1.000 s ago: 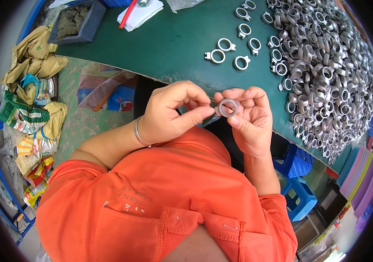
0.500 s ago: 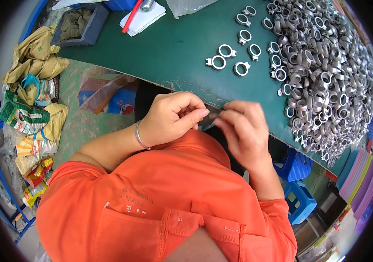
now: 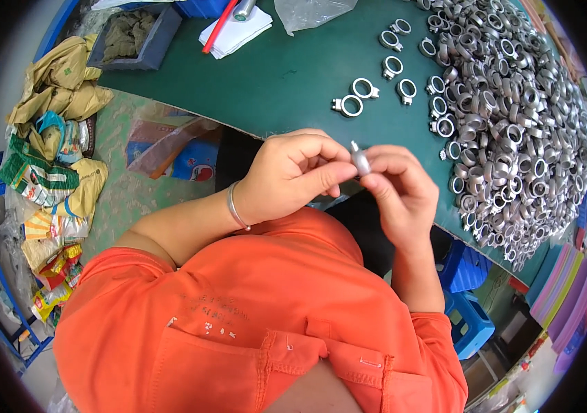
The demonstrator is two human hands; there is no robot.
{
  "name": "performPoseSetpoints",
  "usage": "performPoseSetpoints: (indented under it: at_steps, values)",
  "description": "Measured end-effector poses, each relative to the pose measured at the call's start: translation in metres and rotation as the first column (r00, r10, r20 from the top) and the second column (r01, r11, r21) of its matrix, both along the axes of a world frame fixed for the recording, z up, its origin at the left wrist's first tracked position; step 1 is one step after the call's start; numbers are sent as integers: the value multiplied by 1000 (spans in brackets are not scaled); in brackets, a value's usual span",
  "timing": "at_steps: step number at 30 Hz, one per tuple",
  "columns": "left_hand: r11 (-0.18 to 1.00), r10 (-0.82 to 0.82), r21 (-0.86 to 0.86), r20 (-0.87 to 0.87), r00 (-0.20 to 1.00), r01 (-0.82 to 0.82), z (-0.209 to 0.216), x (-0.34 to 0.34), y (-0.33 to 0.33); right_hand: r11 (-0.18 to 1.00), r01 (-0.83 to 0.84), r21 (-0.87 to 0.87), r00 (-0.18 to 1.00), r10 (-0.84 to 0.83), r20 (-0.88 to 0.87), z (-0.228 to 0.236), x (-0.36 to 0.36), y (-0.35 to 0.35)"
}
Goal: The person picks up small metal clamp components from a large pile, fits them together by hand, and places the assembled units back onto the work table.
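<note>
In the head view, your right hand pinches a small silver-grey metal ring, edge-on near the frame's centre; your left hand curls beside it, whether gripping I cannot tell; only fingertips bear it, so a loosened pinch could drop it past the flat green tabletop.
</note>
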State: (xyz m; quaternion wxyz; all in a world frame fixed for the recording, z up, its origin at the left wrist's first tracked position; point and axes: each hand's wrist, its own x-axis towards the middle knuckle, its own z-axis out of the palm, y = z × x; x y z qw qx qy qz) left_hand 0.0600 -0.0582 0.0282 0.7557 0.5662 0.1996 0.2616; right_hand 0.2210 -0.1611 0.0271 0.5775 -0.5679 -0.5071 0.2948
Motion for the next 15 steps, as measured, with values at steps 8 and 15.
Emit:
performPoseSetpoints:
  at_steps: [8,15]
  values:
    - [799,16,601,9,1000,-18,0,0,5,997,68,-46,880,-82,-468,3,-20,-5]
    - [721,50,692,-30,998,-15,-4,-8,6,989,-149,14,914,143,-380,5,-9,-9]
